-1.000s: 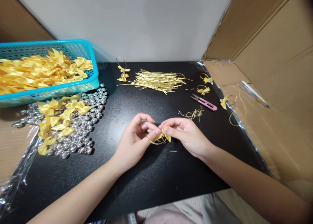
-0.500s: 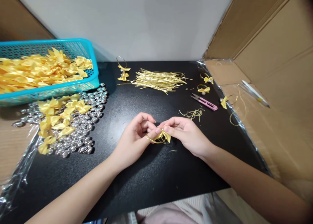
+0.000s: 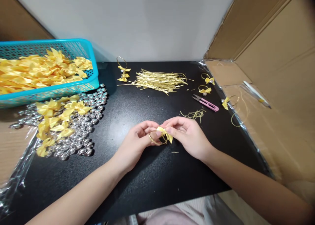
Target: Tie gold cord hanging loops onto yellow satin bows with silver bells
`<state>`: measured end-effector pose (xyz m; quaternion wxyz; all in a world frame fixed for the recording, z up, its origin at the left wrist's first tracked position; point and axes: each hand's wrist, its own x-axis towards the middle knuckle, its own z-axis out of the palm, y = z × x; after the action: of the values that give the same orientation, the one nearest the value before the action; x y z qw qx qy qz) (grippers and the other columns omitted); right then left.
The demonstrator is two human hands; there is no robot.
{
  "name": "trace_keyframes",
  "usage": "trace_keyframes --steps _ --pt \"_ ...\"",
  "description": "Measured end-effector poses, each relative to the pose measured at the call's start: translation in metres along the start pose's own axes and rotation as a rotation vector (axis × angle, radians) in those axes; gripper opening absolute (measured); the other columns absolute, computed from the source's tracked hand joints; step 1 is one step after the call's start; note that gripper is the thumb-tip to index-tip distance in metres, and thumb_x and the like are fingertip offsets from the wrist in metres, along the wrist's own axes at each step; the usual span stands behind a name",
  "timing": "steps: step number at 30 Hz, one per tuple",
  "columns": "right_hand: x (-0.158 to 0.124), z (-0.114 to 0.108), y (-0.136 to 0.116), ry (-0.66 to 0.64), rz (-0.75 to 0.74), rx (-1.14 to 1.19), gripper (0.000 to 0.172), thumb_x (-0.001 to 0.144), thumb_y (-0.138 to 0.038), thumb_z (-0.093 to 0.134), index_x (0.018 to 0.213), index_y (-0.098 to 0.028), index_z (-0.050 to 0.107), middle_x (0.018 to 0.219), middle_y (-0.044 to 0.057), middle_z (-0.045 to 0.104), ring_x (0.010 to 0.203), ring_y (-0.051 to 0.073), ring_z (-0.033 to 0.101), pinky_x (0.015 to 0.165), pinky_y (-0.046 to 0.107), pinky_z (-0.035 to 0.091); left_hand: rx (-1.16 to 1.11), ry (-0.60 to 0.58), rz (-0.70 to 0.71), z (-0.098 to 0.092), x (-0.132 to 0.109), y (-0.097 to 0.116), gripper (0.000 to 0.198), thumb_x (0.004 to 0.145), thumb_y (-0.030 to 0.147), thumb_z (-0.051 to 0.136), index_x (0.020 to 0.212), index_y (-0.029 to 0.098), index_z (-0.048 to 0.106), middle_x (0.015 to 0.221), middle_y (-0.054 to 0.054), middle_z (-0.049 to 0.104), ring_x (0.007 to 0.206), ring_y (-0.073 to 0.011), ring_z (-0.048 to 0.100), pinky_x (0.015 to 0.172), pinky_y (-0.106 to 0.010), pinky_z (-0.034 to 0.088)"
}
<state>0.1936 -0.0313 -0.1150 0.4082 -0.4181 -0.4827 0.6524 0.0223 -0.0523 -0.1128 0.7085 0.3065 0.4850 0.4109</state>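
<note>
Just above the black tabletop, a yellow ribbon bow [image 3: 168, 136] with a loop of gold cord [image 3: 153, 140] is pinched between both hands. My left hand [image 3: 140, 138] closes on the bow's left side, its thumb over the cord. From the right, my right hand [image 3: 188, 134] grips the bow with thumb and fingertips. Fingers hide part of the knot. Beyond the hands lies a bundle of gold cords [image 3: 159, 80]. Cord scraps [image 3: 194, 114] and pink thread snips [image 3: 206, 103] rest to the right.
At the left stands a blue basket [image 3: 94, 72] full of yellow bows. Silver beads [image 3: 81, 133] spread beside it, with loose bows [image 3: 65, 115] on top. Several finished-looking bows with cord loops [image 3: 204, 91] lie at the back and right. A cutter knife [image 3: 256, 93] sits on the cardboard.
The bow has turned so more of its ribbon shows between my fingers. My left hand's fingers have come down and closed in; my right hand has barely moved.
</note>
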Motion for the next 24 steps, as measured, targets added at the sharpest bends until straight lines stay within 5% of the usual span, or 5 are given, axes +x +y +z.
trace_keyframes --steps 13,24 --pt "0.0008 -0.0023 -0.0014 -0.014 -0.003 -0.05 0.014 0.076 -0.028 0.073 0.07 -0.017 0.065 0.096 0.006 0.071 0.088 0.016 0.067 0.084 0.033 0.054 0.152 0.035 0.173 0.0008 -0.0045 -0.0018 0.026 0.075 0.036 0.079 0.073 0.016 0.062 0.066 0.001 0.069 0.062 -0.0098 0.062 0.062 -0.019 0.048" --pt "0.0007 -0.0014 -0.0003 0.011 -0.02 -0.087 0.015 0.074 -0.031 0.074 0.073 -0.018 0.067 0.086 0.004 0.071 0.081 0.017 0.067 0.079 0.033 0.054 0.097 -0.084 0.151 0.0034 -0.0053 -0.002 0.025 0.078 0.032 0.077 0.085 0.016 0.058 0.069 0.002 0.072 0.064 -0.0087 0.063 0.064 -0.018 0.048"
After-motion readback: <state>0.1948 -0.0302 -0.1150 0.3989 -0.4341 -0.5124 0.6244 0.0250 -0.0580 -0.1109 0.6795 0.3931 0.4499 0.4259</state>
